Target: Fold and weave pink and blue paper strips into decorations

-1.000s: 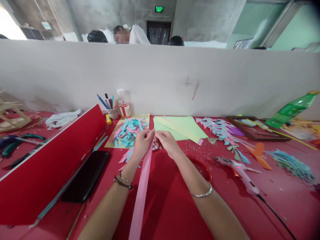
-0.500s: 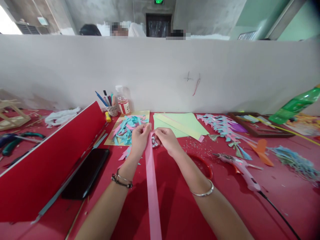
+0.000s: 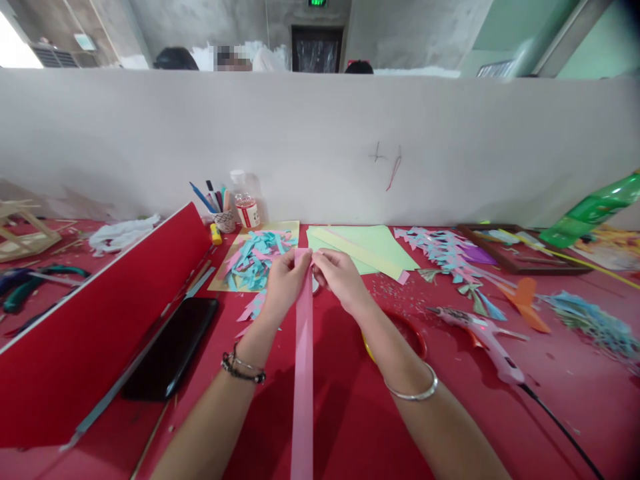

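A long pink paper strip runs from the near edge of the view up to my fingers. My left hand pinches it near its far end, thumb on top. My right hand pinches the same end from the right, its fingertips close to the left thumb. Just left of my hands, cut turquoise and pink paper pieces lie heaped on a tan sheet. A small round object shows in part behind my hands. Under my right forearm is a red and yellow ring-shaped thing, partly covered.
Pale green sheets lie beyond my hands. At right are a pink glue gun with a cord, paper garlands and a green bottle. At left stand a red board, a black phone and a pen cup.
The far end of the strip now stands up flat between my fingertips. Both hands have shifted slightly, and the strip's near part has swung a little left.
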Tool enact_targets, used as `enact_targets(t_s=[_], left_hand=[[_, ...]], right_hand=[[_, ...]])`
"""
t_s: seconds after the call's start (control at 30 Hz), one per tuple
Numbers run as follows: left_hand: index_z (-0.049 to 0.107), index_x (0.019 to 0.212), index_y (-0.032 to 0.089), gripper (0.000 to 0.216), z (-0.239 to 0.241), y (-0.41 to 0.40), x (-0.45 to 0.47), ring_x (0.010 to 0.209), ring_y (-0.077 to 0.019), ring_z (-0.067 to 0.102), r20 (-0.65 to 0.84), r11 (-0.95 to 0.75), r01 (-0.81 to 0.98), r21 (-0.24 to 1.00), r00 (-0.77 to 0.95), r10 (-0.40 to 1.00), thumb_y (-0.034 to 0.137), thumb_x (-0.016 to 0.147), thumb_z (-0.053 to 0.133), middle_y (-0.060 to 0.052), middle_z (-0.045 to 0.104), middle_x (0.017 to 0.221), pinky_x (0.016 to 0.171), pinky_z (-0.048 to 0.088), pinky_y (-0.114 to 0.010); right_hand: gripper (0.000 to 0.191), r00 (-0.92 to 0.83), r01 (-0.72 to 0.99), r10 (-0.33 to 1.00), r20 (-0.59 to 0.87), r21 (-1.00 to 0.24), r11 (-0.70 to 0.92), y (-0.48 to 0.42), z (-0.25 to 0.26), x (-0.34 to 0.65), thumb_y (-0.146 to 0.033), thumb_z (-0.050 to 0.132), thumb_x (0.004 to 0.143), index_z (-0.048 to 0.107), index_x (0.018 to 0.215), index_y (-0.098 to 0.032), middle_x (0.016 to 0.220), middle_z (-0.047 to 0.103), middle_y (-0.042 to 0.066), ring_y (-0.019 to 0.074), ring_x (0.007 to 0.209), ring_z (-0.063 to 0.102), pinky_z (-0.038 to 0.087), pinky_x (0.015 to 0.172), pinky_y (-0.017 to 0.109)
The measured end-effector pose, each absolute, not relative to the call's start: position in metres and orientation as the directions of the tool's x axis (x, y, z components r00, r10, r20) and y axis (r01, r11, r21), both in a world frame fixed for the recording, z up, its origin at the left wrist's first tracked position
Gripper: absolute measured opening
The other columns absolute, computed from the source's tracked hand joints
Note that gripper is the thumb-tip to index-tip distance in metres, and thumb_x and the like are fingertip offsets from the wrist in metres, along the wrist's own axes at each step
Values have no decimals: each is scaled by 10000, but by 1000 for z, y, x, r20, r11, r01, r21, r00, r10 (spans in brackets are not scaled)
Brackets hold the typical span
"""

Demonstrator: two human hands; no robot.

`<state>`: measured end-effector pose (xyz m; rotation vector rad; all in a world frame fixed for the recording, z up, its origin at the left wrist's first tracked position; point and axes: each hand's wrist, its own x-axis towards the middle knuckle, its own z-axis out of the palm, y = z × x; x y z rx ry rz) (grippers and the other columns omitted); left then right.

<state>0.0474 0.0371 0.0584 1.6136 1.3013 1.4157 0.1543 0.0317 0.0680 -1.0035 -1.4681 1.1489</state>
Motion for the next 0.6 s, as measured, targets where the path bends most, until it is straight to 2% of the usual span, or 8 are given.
enact_targets(t_s=[0.23,0.37,0.53,0.6], left_hand=[[490,546,136,258,63,32,48,507,-65,379,396,-364,211,907,-142,907,305,739,459,40,433,518,514,327,-178],[455,534,144,292,64,33,46,479,-59,332,373,-344,172,923,-176,911,358,732,477,54,358,491,477,291,-178],[471,581,147,305,61,36,45,459,-57,322,255,-242,189,952,-45,966,412,730,465,56,371,496,445,267,-179],[467,583,147,287,61,36,46,449,-54,312,257,-251,194,948,-7,966,392,732,461,58,375,493,435,257,-177]], right_hand=[[290,-187,104,942,279,-948,302,28,68,153,-330,387,766,331,521,-184,439,296,-61,54,400,301,243,400,185],[272,-197,114,940,279,-946,304,30,65,153,-312,412,746,328,522,-182,450,302,-61,52,410,299,236,402,186],[276,-90,35,959,270,-961,274,34,65,155,-315,398,759,349,522,-183,416,307,-69,55,382,295,247,395,188],[307,-62,29,964,259,-965,261,34,66,156,-360,405,764,348,520,-183,416,297,-69,55,378,299,248,389,188]])
